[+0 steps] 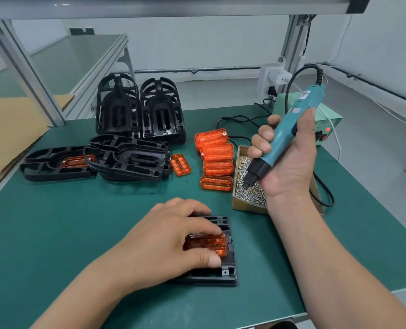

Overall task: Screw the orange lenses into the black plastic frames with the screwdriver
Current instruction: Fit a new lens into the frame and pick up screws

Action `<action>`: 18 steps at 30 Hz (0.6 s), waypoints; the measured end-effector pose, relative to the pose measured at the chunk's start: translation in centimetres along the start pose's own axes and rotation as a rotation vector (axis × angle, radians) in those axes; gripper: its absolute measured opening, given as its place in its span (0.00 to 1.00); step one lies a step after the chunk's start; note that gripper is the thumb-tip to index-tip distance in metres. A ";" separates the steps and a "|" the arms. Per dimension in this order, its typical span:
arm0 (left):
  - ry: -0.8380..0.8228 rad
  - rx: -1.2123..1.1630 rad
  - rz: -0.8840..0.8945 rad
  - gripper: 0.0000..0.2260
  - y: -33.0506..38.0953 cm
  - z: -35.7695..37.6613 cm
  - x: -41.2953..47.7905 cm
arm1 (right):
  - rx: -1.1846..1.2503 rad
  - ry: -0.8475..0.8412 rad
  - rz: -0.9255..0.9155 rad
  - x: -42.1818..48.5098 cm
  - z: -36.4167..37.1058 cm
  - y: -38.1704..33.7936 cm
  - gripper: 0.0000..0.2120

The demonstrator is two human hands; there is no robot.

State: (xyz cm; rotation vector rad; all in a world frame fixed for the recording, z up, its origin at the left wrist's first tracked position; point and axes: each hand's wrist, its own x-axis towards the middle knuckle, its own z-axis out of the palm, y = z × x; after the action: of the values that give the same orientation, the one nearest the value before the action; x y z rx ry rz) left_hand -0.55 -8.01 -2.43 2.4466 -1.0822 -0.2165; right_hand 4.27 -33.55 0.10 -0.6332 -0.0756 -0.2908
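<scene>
A black plastic frame (pixel 223 274) lies on the green mat near the front edge with an orange lens (pixel 211 244) seated in it. My left hand (pixel 171 238) covers most of the frame, and its thumb and fingers pinch the lens. My right hand (pixel 289 155) grips a teal electric screwdriver (pixel 289 129) tilted, its black tip held just above a cardboard box of screws (pixel 247 193). Several loose orange lenses (pixel 217 160) lie left of the box.
Black frames (pixel 128 157) are stacked at the back left; one frame (pixel 54 165) there holds a lens. A single orange lens (pixel 180 164) lies beside them. A green power unit (pixel 328 127) and its black cables sit at the back right. The mat's edge runs along the right.
</scene>
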 end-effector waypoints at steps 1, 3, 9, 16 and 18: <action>-0.004 -0.004 -0.001 0.26 0.0 0.0 0.0 | -0.002 0.000 0.000 0.0 0.0 0.0 0.27; 0.009 -0.005 0.005 0.25 0.0 0.1 0.1 | -0.002 -0.002 -0.001 0.0 0.0 0.0 0.27; 0.024 0.052 0.024 0.17 0.3 0.4 0.5 | -0.003 -0.008 0.006 0.0 0.0 0.1 0.27; 0.023 0.089 0.023 0.15 0.2 0.8 0.7 | -0.005 -0.009 0.010 -0.1 0.0 0.2 0.26; 0.022 0.096 0.010 0.16 0.2 0.8 0.7 | -0.002 -0.005 0.006 -0.1 0.0 0.1 0.26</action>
State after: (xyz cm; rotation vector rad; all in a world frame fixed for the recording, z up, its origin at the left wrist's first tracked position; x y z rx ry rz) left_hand -0.49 -8.89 -3.05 2.5217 -1.1197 -0.1367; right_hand 4.19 -33.41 0.04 -0.6356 -0.0781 -0.2837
